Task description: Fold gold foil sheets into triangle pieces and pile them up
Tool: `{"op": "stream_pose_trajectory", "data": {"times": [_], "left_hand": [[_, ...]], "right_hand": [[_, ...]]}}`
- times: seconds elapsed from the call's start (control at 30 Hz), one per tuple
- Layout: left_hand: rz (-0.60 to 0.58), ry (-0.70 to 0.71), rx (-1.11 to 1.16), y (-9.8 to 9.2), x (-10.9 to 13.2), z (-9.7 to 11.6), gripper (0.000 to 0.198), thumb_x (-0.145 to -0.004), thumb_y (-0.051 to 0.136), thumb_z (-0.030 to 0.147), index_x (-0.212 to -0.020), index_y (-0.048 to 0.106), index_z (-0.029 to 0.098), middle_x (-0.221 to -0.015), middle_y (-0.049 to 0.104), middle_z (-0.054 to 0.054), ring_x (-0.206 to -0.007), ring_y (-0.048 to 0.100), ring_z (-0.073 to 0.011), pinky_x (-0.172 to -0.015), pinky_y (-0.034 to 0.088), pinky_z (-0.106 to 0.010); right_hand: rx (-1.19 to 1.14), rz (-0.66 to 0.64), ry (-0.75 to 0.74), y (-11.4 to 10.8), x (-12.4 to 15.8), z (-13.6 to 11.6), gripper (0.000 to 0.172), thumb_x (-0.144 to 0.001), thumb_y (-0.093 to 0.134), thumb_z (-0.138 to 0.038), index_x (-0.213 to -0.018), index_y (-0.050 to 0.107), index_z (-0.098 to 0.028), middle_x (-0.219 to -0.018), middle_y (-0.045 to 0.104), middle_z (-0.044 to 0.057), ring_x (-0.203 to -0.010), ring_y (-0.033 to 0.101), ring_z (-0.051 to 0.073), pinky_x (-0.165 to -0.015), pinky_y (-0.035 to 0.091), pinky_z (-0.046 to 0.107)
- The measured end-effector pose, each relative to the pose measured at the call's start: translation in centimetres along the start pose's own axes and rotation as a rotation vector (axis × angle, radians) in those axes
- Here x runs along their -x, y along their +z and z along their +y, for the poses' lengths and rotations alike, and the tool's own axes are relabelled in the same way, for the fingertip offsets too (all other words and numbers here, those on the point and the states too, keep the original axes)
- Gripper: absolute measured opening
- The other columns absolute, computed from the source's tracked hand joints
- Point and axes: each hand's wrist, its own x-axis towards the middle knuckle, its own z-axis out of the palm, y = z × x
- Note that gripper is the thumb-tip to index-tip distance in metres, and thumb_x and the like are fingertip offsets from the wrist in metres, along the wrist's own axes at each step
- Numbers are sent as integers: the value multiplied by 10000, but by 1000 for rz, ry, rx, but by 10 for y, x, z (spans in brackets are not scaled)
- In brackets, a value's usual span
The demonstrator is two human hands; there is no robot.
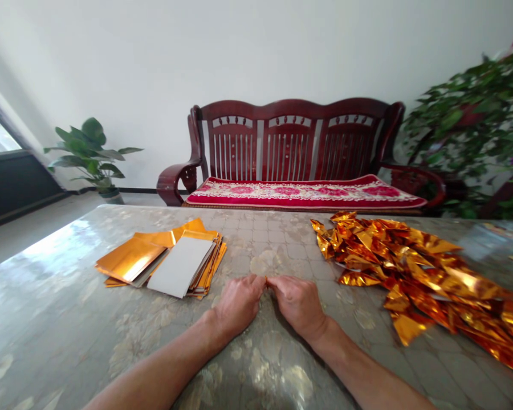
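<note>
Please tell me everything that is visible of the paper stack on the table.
The paper stack has thin sheets with shiny gold or pale grey faces. Loosely piled, with uneven edges, it lies flat on the table, left of the left hand, apart from it. A grey face tops its right part.

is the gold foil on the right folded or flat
Folded: the foil pieces show creases and pointed corners, unlike the flat sheets at left.
</note>
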Motion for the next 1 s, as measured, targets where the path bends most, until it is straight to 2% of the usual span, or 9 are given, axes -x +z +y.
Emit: {"op": "stream_pose_trajectory", "data": {"times": [0.1,0.2,0.33,0.47,0.63,0.73,0.8,0.87,1.0], "left_hand": [[36,-3,22,1,0,0,211,-916,425,92,-933,620,172,-862,702,-57,-787,665,-182,-674,424,-255],[120,-22,120,5,-2,-5,223,-972,432,180,-903,644,184,-841,708,-46,-773,665,-174,-672,429,-244],[237,-64,320,9,-6,-15,188,-973,502,233,-991,688,231,-931,740,-17,-854,681,-156,-745,448,-218],[274,-82,364,9,-6,-23,195,-960,526,235,-1012,714,247,-934,748,-15,-860,685,-152,-759,452,-212],[266,-108,258,7,-5,-24,225,-968,505,284,-979,725,242,-890,746,-31,-831,684,-161,-729,441,-220],[222,-125,166,5,-6,-22,249,-976,478,297,-968,721,243,-889,745,-38,-815,683,-167,-696,428,-228],[214,-137,124,4,-6,-22,258,-982,466,303,-961,717,244,-896,744,-38,-813,682,-165,-682,419,-227],[212,-141,95,4,-6,-22,263,-985,459,306,-954,713,246,-889,742,-34,-808,681,-161,-671,411,-224],[220,-99,59,3,-5,-18,270,-991,445,306,-957,706,247,-851,732,-27,-786,679,-157,-666,411,-224]], "right_hand": [[-53,22,31,2,-1,0,237,-903,555,-113,-949,753,-235,-898,787,22,-799,742,176,-739,536,238],[-134,47,123,6,-3,4,222,-903,586,-147,-968,760,-267,-912,789,5,-804,748,173,-740,554,239],[-192,32,208,7,-5,13,223,-879,618,-154,-978,763,-291,-941,787,-15,-838,752,181,-754,569,252],[-206,7,221,7,-4,20,240,-882,602,-155,-1008,755,-291,-976,783,-21,-883,745,177,-800,566,262],[-184,17,191,5,-5,21,237,-884,581,-159,-999,742,-289,-950,779,-19,-868,732,174,-783,562,280],[-130,131,81,-4,-9,12,261,-870,595,-156,-1084,709,-255,-1099,737,37,-1025,675,207,-921,520,349],[-76,173,-10,-11,-11,3,247,-886,567,-148,-1066,705,-244,-1096,712,64,-1029,639,214,-930,495,371],[-17,164,-46,-15,-12,-4,200,-889,565,-158,-989,716,-243,-1024,689,73,-960,616,216,-864,489,363],[98,82,-21,-15,-12,-10,139,-824,658,-171,-938,708,-234,-1095,644,84,-1006,556,254,-868,456,391]]}}
